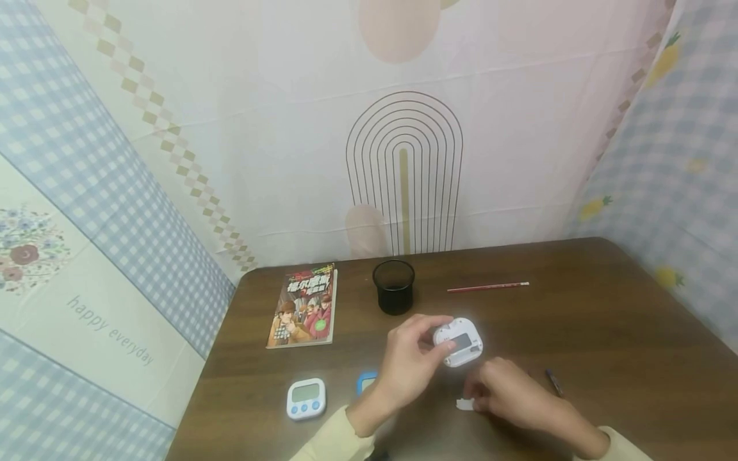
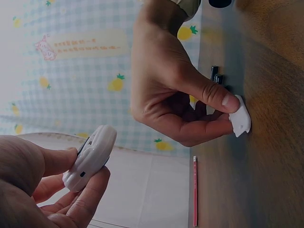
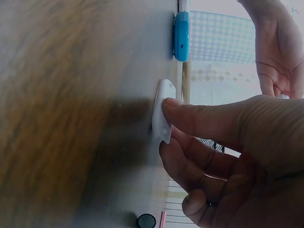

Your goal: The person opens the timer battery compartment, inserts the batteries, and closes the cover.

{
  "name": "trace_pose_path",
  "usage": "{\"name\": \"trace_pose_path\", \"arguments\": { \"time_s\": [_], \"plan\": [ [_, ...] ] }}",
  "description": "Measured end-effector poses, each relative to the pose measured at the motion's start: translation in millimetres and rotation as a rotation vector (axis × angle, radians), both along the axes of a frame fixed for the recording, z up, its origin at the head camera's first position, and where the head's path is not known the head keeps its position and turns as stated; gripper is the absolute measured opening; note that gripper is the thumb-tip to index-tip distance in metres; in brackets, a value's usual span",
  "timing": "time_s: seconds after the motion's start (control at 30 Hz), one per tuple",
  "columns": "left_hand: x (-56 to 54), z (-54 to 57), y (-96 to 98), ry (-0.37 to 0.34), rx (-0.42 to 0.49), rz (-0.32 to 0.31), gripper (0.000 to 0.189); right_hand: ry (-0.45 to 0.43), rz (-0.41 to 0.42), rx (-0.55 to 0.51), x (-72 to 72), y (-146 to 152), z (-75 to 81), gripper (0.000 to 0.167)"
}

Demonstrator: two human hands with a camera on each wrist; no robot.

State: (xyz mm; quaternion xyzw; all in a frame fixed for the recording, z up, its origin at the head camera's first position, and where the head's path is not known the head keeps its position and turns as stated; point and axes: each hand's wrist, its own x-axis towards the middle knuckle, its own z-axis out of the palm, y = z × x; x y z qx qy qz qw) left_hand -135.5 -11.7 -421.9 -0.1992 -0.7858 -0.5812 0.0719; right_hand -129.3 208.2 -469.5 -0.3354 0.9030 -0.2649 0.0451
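My left hand (image 1: 406, 362) grips a white digital timer (image 1: 459, 342) above the table, its back turned towards the head camera. The left wrist view shows that timer (image 2: 92, 156) edge-on between thumb and fingers. Low at the tabletop, my right hand (image 1: 510, 390) pinches a small white plastic cover (image 1: 464, 404) between thumb and fingers. In the right wrist view the cover (image 3: 164, 111) is tilted on edge close to the wood; whether it touches cannot be told. Dark batteries (image 2: 216, 76) lie beyond the right hand.
A white timer with blue buttons (image 1: 306, 399) lies at the front left. Beside it a blue timer (image 1: 366, 382) is partly hidden by my left wrist. Farther back are a comic book (image 1: 305, 307), a black mesh pen holder (image 1: 394, 288) and a red pencil (image 1: 487, 287).
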Motion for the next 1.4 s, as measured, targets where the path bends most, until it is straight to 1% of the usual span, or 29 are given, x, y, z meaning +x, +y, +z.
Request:
{"name": "trace_pose_path", "arguments": {
  "time_s": [0.27,0.53,0.73,0.97,1.07,1.23,1.4],
  "plan": [
    [0.5,1.4,-0.6,-0.007,0.002,-0.003,0.031,-0.010,0.001,-0.005,0.3,1,-0.6,0.024],
    [0.9,0.9,0.3,-0.015,0.010,-0.004,0.031,-0.037,-0.004,0.007,1.5,2,-1.6,0.022],
    [1.4,0.9,0.1,-0.009,0.006,-0.003,0.031,-0.031,-0.001,0.012,1.4,1,-2.6,0.021],
    [0.2,1.0,0.4,-0.004,0.003,-0.008,0.031,-0.006,0.011,0.018,-2.0,2,-2.5,0.021],
    [0.0,2.0,0.4,-0.001,0.004,-0.008,0.031,-0.041,0.009,0.009,-5.0,3,-0.9,0.021],
    [-0.1,2.3,0.4,-0.006,0.004,-0.007,0.031,-0.097,-0.030,-0.001,-9.1,8,5.1,0.021],
    [0.2,1.8,-0.1,-0.009,0.004,-0.005,0.031,-0.067,-0.070,0.018,-10.3,14,10.1,0.025]
  ]
}}
